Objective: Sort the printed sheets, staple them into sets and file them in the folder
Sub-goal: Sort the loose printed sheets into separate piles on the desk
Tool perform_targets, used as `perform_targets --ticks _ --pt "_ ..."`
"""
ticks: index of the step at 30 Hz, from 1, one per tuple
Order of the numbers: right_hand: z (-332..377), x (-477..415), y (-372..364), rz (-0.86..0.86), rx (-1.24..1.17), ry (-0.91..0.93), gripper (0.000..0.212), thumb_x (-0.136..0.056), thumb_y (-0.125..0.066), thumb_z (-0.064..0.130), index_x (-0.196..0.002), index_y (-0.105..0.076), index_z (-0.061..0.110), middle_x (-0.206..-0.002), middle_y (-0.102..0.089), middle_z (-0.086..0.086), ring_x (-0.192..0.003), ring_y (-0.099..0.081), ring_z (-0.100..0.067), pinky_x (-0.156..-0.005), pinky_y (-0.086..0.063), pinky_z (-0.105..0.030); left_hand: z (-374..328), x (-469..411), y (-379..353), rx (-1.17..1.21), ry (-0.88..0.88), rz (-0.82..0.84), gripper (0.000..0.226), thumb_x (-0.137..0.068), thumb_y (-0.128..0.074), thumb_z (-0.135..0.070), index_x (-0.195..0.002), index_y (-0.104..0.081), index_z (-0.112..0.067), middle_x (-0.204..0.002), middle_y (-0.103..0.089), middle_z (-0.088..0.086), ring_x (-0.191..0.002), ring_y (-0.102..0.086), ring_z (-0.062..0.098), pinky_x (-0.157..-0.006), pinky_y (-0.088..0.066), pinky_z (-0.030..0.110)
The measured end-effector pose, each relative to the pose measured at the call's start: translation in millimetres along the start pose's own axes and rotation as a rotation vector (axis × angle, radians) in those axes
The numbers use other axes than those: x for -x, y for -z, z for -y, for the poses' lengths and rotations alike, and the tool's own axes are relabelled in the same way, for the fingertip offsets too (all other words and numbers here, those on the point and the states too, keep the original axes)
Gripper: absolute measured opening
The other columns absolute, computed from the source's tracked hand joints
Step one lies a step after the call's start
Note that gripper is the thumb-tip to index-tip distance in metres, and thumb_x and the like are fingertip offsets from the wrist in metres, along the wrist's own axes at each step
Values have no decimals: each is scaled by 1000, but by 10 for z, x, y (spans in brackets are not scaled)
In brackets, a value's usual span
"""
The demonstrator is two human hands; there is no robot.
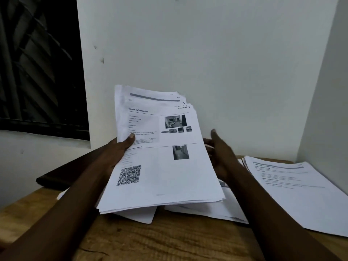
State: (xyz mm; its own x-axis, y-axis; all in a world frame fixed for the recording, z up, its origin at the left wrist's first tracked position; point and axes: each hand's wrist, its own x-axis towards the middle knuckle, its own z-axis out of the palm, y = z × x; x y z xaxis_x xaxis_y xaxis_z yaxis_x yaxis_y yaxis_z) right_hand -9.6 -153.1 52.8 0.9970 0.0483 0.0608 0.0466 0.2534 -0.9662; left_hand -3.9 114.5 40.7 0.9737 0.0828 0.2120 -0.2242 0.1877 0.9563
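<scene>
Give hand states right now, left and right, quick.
Left hand: holds the stack of printed sheets, thumb on top.
Right hand: open, fingers straight beside the stack's right edge; whether it touches cannot be told.

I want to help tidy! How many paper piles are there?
3: a stack in the left hand, loose sheets on the table beneath it, a pile at right. More may be hidden.
</scene>
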Motion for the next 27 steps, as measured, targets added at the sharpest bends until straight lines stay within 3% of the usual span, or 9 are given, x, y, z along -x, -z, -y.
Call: perform_targets --ticks 2,4,8,11,13,18,20,23,27 --pt "125 37 163 13 74 43 49 -91 -56 55 -107 -68 10 -79 -75 -3 -67 -69 -16 -60 -56 -27 4 -9 -187 65 9 67 19 -103 -45 -19 -112 -60 -10 -74 -76 -2 -62 -73 13 -47 -55 23" --pt "190 69 291 -51 221 126 42 -84 -70 46 -105 -71 10 -96 -76 -8 -81 -72 -20 -71 -60 -31 9 -39 -390 66 13 103 18 -101 -49 -20 -107 -61 -9 -73 -76 1 -61 -73 16 -46 -55 25" --pt "241 72 452 -220 369 285 23 -83 -75 22 -103 -70 13 -84 -74 1 -60 -68 -7 -51 -51 -14 12 -78 -606 80 13 110 44 -87 -65 -34 -121 -63 -6 -107 -75 13 -86 -75 25 -65 -62 36" --pt "194 30 540 -275 381 302 24 -80 -77 20 -102 -70 14 -85 -74 -1 -71 -71 -13 -68 -57 -24 136 -26 -648 220 68 261 38 -98 -52 -21 -133 -56 -8 -128 -66 15 -115 -65 33 -89 -57 48" --pt "146 -7 585 -306 407 306 20 -78 -78 22 -96 -70 20 -91 -75 -5 -85 -71 -24 -81 -56 -36 221 3 -655 245 58 305 35 -100 -45 -13 -133 -56 -8 -130 -65 14 -116 -65 31 -90 -57 45" --pt "41 -85 633 -315 486 323 10 -85 -72 23 -95 -72 22 -98 -74 -6 -96 -68 -28 -92 -53 -43 276 83 -636 243 58 296 37 -97 -50 -14 -134 -56 -8 -127 -67 14 -111 -68 29 -86 -59 43" --pt "36 -87 633 -339 542 331 5 -89 -68 22 -90 -70 18 -96 -72 -6 -92 -66 -27 -88 -50 -39 296 87 -604 238 40 284 39 -99 -50 -14 -137 -53 -7 -129 -66 14 -116 -66 31 -90 -57 45" --pt "53 -91 644 -334 603 330 22 -94 -61 22 -92 -69 2 -87 -66 -7 -81 -56 -21 -74 -41 -30 272 118 -596 220 32 289 39 -100 -49 -18 -136 -54 -7 -129 -66 14 -115 -66 31 -86 -59 42" --pt "61 -108 683 -352 637 316 28 -96 -57 22 -72 -61 8 -71 -55 -4 -71 -46 -19 -63 -34 -28 257 100 -550 200 24 234 37 -99 -50 -20 -132 -57 -5 -124 -68 15 -107 -70 28 -80 -61 40"
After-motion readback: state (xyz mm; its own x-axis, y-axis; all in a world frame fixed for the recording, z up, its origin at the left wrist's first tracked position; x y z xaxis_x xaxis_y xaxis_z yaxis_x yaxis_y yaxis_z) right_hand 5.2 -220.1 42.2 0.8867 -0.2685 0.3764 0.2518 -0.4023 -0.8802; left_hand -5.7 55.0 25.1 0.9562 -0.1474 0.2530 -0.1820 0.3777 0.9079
